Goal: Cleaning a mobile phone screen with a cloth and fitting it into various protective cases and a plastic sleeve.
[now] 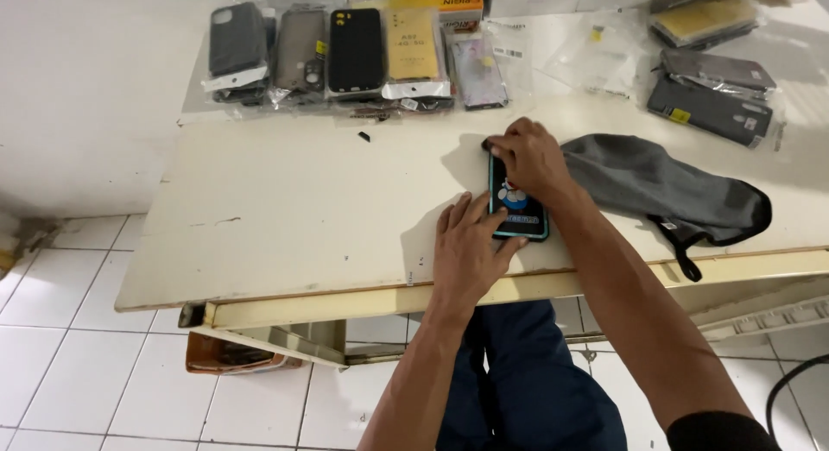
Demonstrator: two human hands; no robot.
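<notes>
The phone (519,211) lies flat on the table (302,201), just left of the grey cloth (665,188). The left hand (471,248) presses its lower-left edge, fingers spread. The right hand (531,157) pinches its top end.

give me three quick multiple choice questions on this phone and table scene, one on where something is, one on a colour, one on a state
1. Where does the grey cloth lie?
A. right of the phone
B. on the floor
C. on the packaged cases

2. What colour is the phone's edge?
A. red
B. teal
C. white

3. How are the hands placed?
A. both lifted off the table
B. only one on the phone
C. both on the phone

Answers:
1 A, the cloth rests on the table beside the phone.
2 B, a teal rim frames it.
3 C, the left hand presses its lower edge and the right hand its top.
</notes>
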